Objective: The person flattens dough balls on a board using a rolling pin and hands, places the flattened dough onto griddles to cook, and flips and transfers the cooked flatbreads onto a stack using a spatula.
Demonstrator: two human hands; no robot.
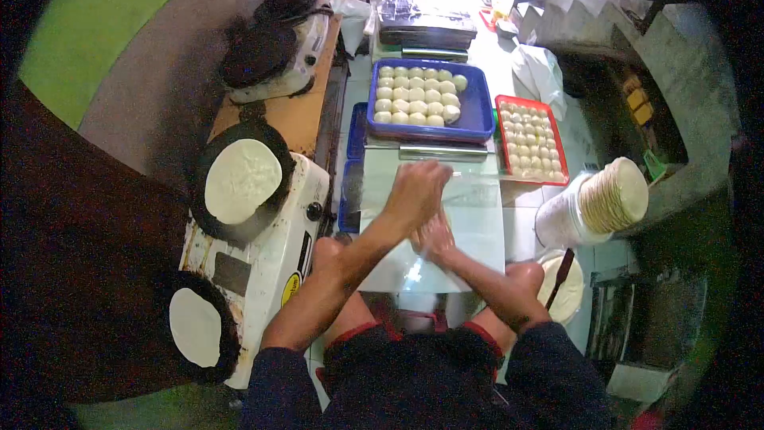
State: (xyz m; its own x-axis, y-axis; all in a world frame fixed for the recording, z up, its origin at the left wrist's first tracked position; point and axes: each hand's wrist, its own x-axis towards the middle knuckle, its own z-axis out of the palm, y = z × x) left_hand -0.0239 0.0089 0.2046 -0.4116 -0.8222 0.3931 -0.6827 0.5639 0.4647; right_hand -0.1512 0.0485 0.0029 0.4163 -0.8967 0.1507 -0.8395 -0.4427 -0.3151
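Observation:
Over the glossy white work surface (469, 251), my left hand (419, 189) reaches forward with its fingers curled; whatever lies in it is hidden. My right hand (434, 235) is just below and to the right of it, low over the surface, smeared by motion. The two hands overlap in view, so any thing between them cannot be made out. Beyond them lies a metal rod (442, 153), in front of a blue tray (487, 103) with several dough balls (417, 94).
Left, flat dough rounds (243, 181) (195, 327) lie on dark pans on a white stove (278, 287). Right are a red tray (563, 151) of small balls, a white bucket (557, 221) with stacked flatbreads (611, 197), and a bowl (569, 295) with a dark-handled tool (561, 277).

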